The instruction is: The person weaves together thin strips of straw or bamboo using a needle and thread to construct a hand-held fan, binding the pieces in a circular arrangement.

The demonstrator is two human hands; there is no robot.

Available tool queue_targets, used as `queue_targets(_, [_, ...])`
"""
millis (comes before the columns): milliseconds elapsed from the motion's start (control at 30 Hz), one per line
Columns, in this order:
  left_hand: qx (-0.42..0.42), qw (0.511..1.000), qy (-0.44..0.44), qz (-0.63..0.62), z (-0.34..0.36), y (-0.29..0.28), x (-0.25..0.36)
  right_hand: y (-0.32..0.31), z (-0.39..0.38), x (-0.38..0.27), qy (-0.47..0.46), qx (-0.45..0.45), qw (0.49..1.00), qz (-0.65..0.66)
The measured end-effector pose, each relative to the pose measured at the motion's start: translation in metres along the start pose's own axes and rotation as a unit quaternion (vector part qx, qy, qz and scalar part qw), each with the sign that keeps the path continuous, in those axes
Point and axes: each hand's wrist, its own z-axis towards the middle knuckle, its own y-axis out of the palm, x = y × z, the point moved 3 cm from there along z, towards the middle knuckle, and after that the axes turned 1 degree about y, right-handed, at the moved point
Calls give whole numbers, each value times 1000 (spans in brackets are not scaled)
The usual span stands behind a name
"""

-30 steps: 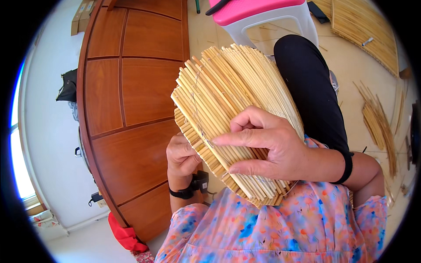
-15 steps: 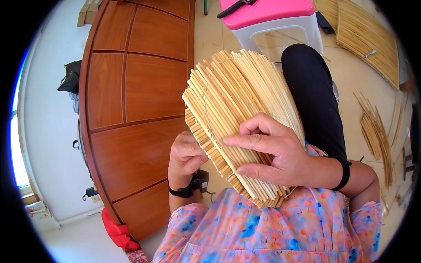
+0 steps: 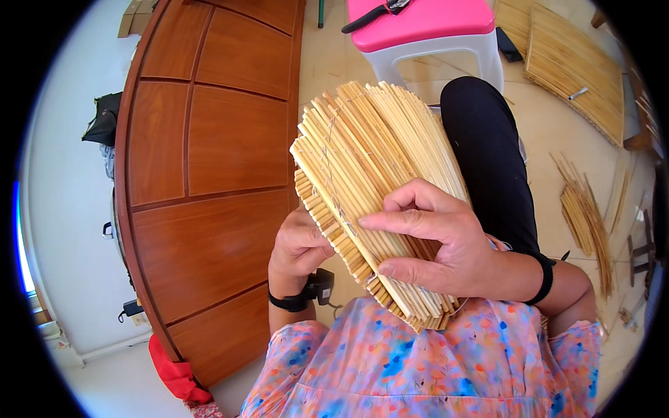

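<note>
A thick, curved mat of pale straw-coloured stalks, bound by thin thread, rests on my lap, leaning against my dark-clad leg. Its stalk ends form a stepped edge along the left side. My right hand lies on top of the mat, index finger and thumb stretched apart on the stalks, other fingers bent. Beside the stepped left edge is my left hand, its fingers pinched together. The mat's edge partly covers those fingertips, so what they hold cannot be made out.
A pink-topped stool ahead carries black-handled pruning shears. Brown wooden panelling stands close on my left. On the floor at right lie a large stalk mat, a black phone and loose stalks.
The surroundings have shifted slightly left in the view. Both hands and the mat keep nearly the same position.
</note>
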Motion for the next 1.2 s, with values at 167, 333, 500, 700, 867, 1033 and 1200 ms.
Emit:
queue_targets(167, [-58, 998, -11, 38, 2, -13, 6, 0, 2, -1, 3, 5, 1000, -7])
queue_targets(333, [-59, 998, 27, 15, 9, -7, 3, 2, 2, 0, 14, 3, 1000, -13])
queue_targets(500, [6, 997, -13, -75, 6, -2, -4, 3, 1, -1, 27, 1, 1000, 1])
queue_targets(700, [18, 994, -25, -109, 6, 0, -7, 1, 1, -2, 35, 1, 999, 5])
queue_targets(867, [24, 990, -18, -136, 9, 2, -5, 3, 0, 1, 38, -3, 999, 7])
queue_targets(1033, [10, 992, -23, -121, 12, -1, -3, 3, 1, 1, 30, 1, 1000, -7])
queue_targets(1200, [8, 995, -38, -94, 15, 1, 0, 2, 2, -2, 40, 0, 999, -13])
